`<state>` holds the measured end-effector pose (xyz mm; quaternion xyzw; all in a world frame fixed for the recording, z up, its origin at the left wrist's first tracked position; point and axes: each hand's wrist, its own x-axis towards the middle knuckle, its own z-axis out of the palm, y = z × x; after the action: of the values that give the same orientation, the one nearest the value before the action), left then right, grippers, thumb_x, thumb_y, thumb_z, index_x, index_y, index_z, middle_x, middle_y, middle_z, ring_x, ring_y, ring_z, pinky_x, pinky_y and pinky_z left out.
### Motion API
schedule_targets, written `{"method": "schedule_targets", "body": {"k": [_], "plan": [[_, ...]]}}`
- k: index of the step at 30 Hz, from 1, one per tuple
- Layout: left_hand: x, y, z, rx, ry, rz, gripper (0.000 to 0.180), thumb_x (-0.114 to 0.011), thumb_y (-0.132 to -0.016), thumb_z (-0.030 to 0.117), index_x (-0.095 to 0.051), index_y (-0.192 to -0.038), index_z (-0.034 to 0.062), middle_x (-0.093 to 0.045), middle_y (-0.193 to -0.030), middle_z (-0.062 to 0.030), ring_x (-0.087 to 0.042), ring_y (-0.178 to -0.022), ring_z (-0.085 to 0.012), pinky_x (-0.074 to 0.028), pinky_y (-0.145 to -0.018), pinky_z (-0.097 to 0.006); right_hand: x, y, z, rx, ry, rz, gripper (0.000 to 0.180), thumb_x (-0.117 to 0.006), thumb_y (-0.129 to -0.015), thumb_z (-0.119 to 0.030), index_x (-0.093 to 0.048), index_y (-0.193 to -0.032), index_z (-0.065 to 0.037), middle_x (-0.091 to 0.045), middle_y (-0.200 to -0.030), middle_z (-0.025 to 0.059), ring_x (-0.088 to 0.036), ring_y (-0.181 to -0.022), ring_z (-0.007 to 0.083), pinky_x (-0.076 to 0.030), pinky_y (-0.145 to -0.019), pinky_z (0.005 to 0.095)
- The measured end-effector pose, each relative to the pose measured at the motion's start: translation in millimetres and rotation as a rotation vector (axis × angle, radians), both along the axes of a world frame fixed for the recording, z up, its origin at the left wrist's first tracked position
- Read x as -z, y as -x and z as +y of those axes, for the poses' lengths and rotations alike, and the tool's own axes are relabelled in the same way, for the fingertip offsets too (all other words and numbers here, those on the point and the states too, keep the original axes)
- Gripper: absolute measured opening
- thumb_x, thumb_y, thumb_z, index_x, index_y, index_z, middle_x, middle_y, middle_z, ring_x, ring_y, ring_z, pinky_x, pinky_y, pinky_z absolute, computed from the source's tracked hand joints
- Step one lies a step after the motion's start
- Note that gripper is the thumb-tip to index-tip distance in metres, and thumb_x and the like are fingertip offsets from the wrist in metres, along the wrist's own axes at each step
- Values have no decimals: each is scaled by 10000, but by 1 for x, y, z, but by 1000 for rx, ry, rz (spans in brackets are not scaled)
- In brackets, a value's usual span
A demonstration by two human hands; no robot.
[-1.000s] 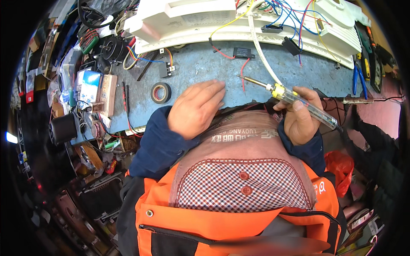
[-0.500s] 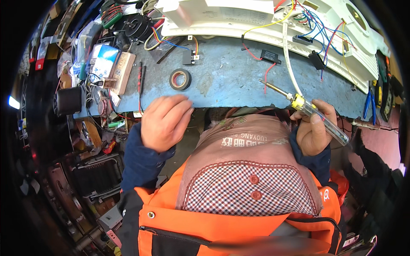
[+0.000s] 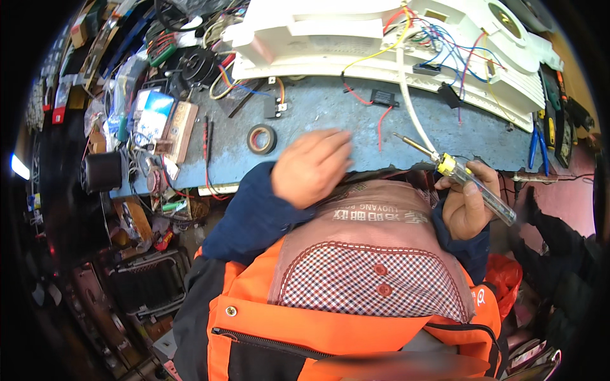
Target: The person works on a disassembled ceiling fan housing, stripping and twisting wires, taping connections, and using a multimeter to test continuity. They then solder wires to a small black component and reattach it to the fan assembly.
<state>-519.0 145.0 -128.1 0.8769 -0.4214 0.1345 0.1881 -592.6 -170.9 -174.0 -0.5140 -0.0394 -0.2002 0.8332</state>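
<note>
your right hand [image 3: 469, 202] pinches the iron [image 3: 448, 166], likely light, by its handle [image 3: 498, 205]; your left hand [image 3: 312, 168], over the counter's near edge [image 3: 226, 170], hides its grip.

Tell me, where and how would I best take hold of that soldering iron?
Probably grip the soldering iron by its clear handle, behind the yellow collar, coming from the picture's lower right. The slim metal shaft points up and left, away from that side, and could be hot. The right hand holds the handle.
</note>
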Motion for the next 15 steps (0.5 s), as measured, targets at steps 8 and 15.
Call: {"method": "schedule_targets", "body": {"k": [8,15], "plan": [[-33,14,94,-422,66,8,110,-792,-912,12,-734,-999,-23,-730,-998,-206,-693,-888,-387,-560,-809,-451,-29,-2,-26,73,24,9,302,-704,-966,-47,-662,-1234,84,-726,-1040,194,-762,-851,231,-623,-793,363],[-29,-41,105,-460,75,235,490,-711,-937,-7,-632,-1420,-30,-635,-1375,-211,-641,-1227,-377,-505,-1068,-441,-61,-8,-98,544,114,-31,320,-684,-992,-118,-658,-1236,86,-757,-1017,194,-740,-790,224,-614,-762,345]]}}
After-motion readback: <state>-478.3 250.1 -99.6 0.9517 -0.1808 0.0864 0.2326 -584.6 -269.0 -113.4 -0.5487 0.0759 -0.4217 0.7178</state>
